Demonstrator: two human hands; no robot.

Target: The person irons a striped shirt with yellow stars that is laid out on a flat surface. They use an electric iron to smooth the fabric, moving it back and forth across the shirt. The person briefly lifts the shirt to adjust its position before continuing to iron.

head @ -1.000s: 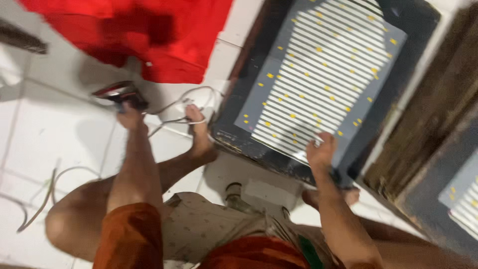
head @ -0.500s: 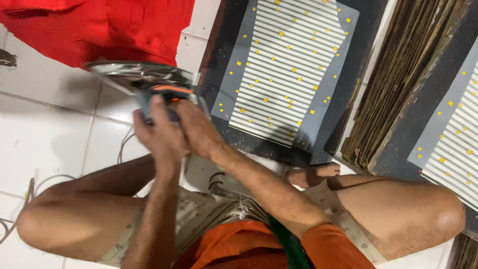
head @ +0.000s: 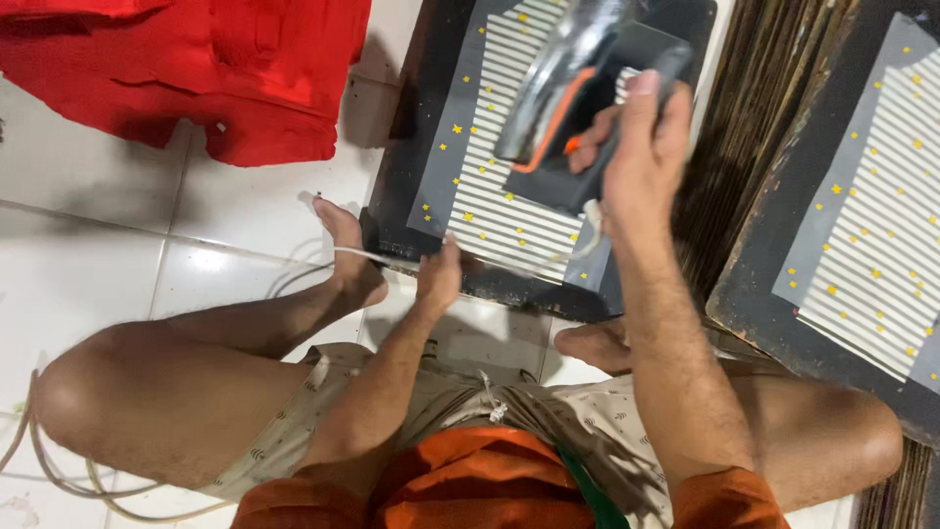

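The right hand (head: 636, 157) is closed around the dark handle of a clothes iron (head: 578, 93), fingers curled tight on the grip and the thumb stretched up along its side. The iron hangs tilted in the air above the striped grey sheet (head: 509, 167) dotted with small yellow stars, its shiny soleplate turned up and to the left (motion blur softens its outline). That sheet lies on a black board (head: 411, 147) resting on the white tiled floor (head: 88, 245).

The left hand (head: 438, 279) sits lower, at the near edge of the same board, fingers bent and pinched on the white cord (head: 294, 257) that runs off to the left across the tiles; the iron is well above and to the right of it.

A red cloth (head: 196, 69) lies crumpled at the upper left. A second board with a similar striped sheet (head: 862, 225) lies to the right, past a stack of dark boards (head: 764, 127).
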